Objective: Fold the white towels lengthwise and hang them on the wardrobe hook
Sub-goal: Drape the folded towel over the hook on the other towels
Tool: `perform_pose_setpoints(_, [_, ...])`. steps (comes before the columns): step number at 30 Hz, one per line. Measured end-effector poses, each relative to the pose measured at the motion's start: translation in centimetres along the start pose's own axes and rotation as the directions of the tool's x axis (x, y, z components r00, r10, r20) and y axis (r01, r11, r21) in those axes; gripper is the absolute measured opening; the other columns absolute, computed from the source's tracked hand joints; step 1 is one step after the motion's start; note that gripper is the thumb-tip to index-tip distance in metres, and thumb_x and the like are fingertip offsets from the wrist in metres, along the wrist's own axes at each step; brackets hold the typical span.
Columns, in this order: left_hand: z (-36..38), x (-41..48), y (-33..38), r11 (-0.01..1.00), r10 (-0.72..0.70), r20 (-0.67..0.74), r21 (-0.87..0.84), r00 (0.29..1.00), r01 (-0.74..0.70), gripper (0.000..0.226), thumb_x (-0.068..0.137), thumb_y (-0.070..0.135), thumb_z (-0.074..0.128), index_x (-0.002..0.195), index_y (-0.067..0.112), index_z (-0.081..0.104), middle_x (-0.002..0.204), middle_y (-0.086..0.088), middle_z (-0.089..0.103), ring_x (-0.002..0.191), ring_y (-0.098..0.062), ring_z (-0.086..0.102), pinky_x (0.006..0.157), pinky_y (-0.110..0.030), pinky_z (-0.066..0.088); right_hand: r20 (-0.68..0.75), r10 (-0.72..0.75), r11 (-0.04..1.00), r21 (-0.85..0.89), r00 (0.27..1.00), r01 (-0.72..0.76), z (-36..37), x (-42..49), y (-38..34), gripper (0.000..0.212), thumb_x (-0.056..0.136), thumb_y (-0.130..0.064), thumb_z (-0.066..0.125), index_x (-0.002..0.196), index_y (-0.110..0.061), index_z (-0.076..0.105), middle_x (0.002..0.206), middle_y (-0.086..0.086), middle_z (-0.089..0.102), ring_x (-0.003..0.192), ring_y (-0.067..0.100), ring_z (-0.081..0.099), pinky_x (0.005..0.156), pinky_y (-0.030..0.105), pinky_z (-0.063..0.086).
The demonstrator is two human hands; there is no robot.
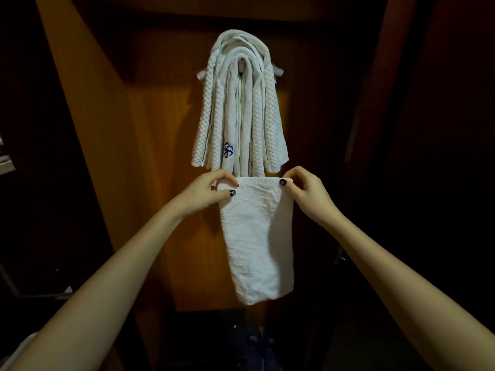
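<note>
A white towel (257, 236), folded into a long narrow strip, hangs straight down in front of me. My left hand (209, 192) pinches its top left corner and my right hand (305, 191) pinches its top right corner. Just above it, several folded white towels (241, 111) are draped over the wardrobe hook (242, 64); one of them bears a blue embroidered logo. The hook is mostly hidden by the towels, with only its ends showing at either side.
The hook is fixed to an orange-brown wooden wardrobe panel (160, 156). Dark wardrobe sides close in on the left and right. Dark objects lie on the floor (254, 341) below. A shelf edge (5, 167) shows at far left.
</note>
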State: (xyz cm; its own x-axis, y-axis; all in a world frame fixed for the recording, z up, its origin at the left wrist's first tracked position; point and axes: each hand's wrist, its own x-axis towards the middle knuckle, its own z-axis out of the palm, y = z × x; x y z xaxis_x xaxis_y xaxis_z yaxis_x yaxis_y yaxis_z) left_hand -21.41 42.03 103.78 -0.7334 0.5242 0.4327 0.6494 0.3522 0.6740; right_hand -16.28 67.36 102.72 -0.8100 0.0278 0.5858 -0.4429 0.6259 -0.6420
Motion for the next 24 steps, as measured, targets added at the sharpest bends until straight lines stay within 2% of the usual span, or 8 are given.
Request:
perform_pose_setpoints(3, [0.1, 0.7, 1.2, 0.997, 0.024, 0.09, -0.075, 0.996, -0.017, 0.052, 0.084, 0.015, 0.071, 0.121, 0.045, 0.052, 0.115, 0.011, 0.061, 0.102, 0.008, 0.057, 0.085, -0.007, 0.043, 0.084, -0.054, 0.998, 0.023, 0.995, 0.052, 0.2, 0.3, -1.4, 0.008, 0.093, -0.018, 0.061, 0.091, -0.012, 0.065, 0.087, -0.004, 0.066, 0.079, 0.004, 0.059, 0.072, 0.027, 0.047])
perform_pose_setpoints(5, [0.8, 1.5, 1.9, 0.982, 0.017, 0.152, -0.187, 0.988, 0.012, 0.064, 0.083, 0.011, 0.072, 0.128, 0.049, 0.047, 0.099, 0.002, 0.069, 0.095, -0.006, 0.063, 0.088, -0.017, 0.049, 0.103, -0.082, 0.996, 0.03, 0.991, 0.079, 0.6, 0.5, -2.5, 0.006, 0.093, -0.018, 0.062, 0.088, -0.015, 0.066, 0.085, -0.007, 0.065, 0.078, 0.003, 0.059, 0.072, 0.021, 0.046])
perform_pose_setpoints(8, [1.1, 2.5, 2.6, 0.969, -0.005, 0.143, -0.243, 0.99, 0.04, 0.05, 0.082, 0.006, 0.071, 0.116, 0.041, 0.059, 0.08, -0.002, 0.068, 0.083, -0.009, 0.062, 0.083, -0.021, 0.049, 0.056, -0.076, 0.992, 0.109, 0.996, 0.069, 0.4, 0.7, -3.2, 0.005, 0.091, -0.014, 0.065, 0.087, -0.016, 0.067, 0.082, -0.008, 0.066, 0.074, -0.002, 0.058, 0.067, 0.013, 0.043])
perform_pose_setpoints(12, [1.3, 2.9, 2.8, 0.998, -0.056, 0.211, -0.007, 0.976, 0.059, 0.013, 0.085, 0.019, 0.07, 0.081, 0.032, 0.072, 0.074, 0.015, 0.07, 0.072, 0.006, 0.061, 0.066, -0.01, 0.044, -0.023, -0.012, 0.997, 0.07, 1.0, 0.014, -1.0, 0.6, -2.3, 0.004, 0.091, -0.013, 0.065, 0.087, -0.014, 0.066, 0.085, -0.004, 0.068, 0.076, 0.003, 0.059, 0.065, 0.013, 0.043])
perform_pose_setpoints(15, [2.8, 2.9, 2.5, 0.986, -0.116, 0.133, 0.132, 0.984, 0.098, 0.013, 0.089, 0.03, 0.064, 0.077, 0.024, 0.068, 0.073, 0.008, 0.065, 0.067, -0.004, 0.058, 0.062, -0.016, 0.043, -0.02, -0.032, 0.999, -0.037, 0.999, 0.031, -1.5, -0.2, -1.2, 0.004, 0.093, -0.015, 0.061, 0.09, -0.012, 0.063, 0.088, -0.002, 0.067, 0.077, 0.009, 0.06, 0.067, 0.02, 0.045])
perform_pose_setpoints(19, [4.6, 3.8, 2.9, 0.975, -0.185, -0.055, 0.117, 0.981, 0.19, 0.025, 0.087, 0.02, 0.064, 0.062, 0.026, 0.062, 0.056, 0.015, 0.055, 0.056, -0.002, 0.049, 0.048, -0.012, 0.034, -0.017, -0.075, 0.993, -0.089, 0.997, 0.073, -1.4, -1.4, -0.1, 0.001, 0.093, -0.014, 0.06, 0.093, -0.013, 0.06, 0.086, -0.005, 0.063, 0.078, 0.011, 0.06, 0.07, 0.027, 0.046])
perform_pose_setpoints(22, [5.4, 4.3, 3.0, 0.966, -0.235, -0.195, 0.062, 0.952, 0.251, 0.014, 0.085, 0.017, 0.065, 0.072, 0.021, 0.067, 0.066, 0.013, 0.058, 0.063, -0.001, 0.051, 0.051, -0.015, 0.035, -0.01, -0.112, 0.993, -0.035, 0.994, 0.112, -1.0, -2.2, -0.1, 0.012, 0.09, -0.008, 0.063, 0.099, -0.015, 0.065, 0.085, -0.012, 0.064, 0.078, 0.009, 0.062, 0.072, 0.023, 0.05])
perform_pose_setpoints(24, [5.9, 4.3, 3.1, 0.962, -0.271, -0.251, -0.033, 0.929, 0.272, 0.005, 0.084, 0.013, 0.066, 0.082, 0.016, 0.069, 0.062, 0.011, 0.054, 0.055, -0.001, 0.046, 0.043, -0.011, 0.032, -0.002, -0.15, 0.988, -0.024, 0.989, 0.15, -0.8, -2.4, -0.4, 0.022, 0.088, -0.002, 0.062, 0.103, -0.016, 0.071, 0.091, -0.014, 0.068, 0.081, 0.005, 0.063, 0.074, 0.017, 0.049])
